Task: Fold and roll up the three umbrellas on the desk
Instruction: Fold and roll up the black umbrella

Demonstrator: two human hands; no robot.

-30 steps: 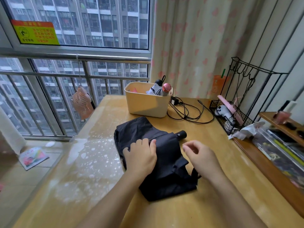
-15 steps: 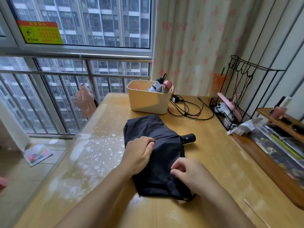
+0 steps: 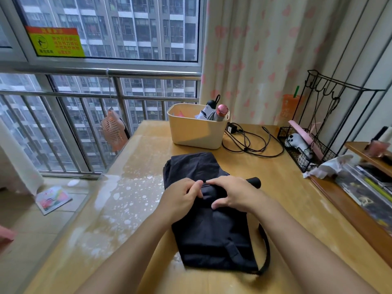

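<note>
Two hands on the bundle: left hand (image 3: 182, 198) and right hand (image 3: 235, 194), fingers curled, are pinching a fold of the black fabric folding umbrella (image 3: 212, 234), which is lying right under them on the wooden worktop (image 3: 297, 198). Its long axis is running away from the person, with the black handle stub (image 3: 254, 182) poking out nearer the right hand. The cream plastic bin (image 3: 195, 134) with two rolled umbrellas (image 3: 219, 114) and the black cable (image 3: 250, 145) are sitting well beyond, not obstructing.

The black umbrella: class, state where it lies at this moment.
Head view: the black umbrella lies centrally on the desk, in front of the beige bin, gripped at its middle by the left hand and right hand.
</note>
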